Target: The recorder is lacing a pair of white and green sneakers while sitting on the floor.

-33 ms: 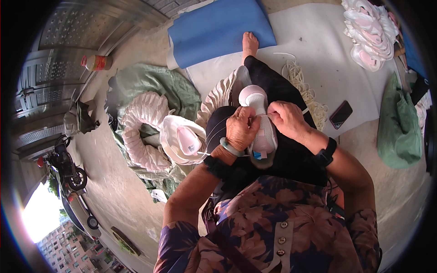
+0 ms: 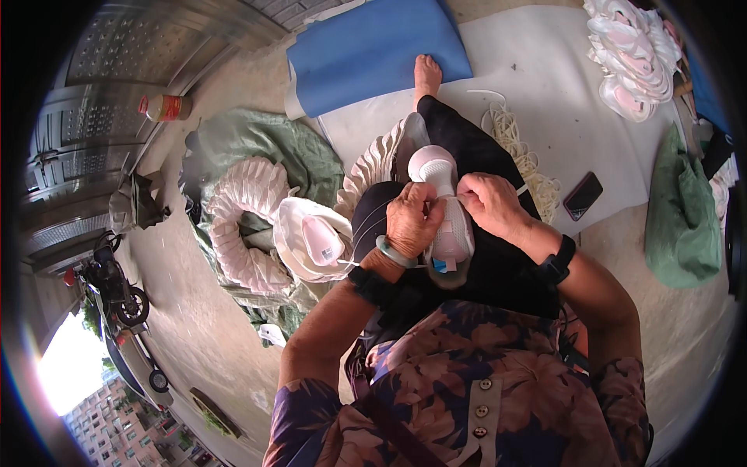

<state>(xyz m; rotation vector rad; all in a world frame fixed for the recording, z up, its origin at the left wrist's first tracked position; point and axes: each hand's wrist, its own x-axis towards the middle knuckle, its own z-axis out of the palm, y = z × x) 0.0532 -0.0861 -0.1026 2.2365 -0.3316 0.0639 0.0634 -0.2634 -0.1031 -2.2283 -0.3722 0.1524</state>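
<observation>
A white and pink shoe upper lies lengthwise across my black-trousered lap, its rounded pink and white end pointing away from me. My left hand grips its left side, thumb over the middle and fingers curled. On the opposite side, my right hand is closed, fingertips pinched at the upper's edge; what they pinch is hidden. Pale lace ends show beside both hands. A light blue patch shows at the upper's near end. Left of my knee sits another white upper with a pink inner sole.
Cream stacked uppers curve over a green sack on the left. Loose cream laces and a phone lie right of my leg. More uppers are piled far right, above a green bag. A blue sheet lies ahead.
</observation>
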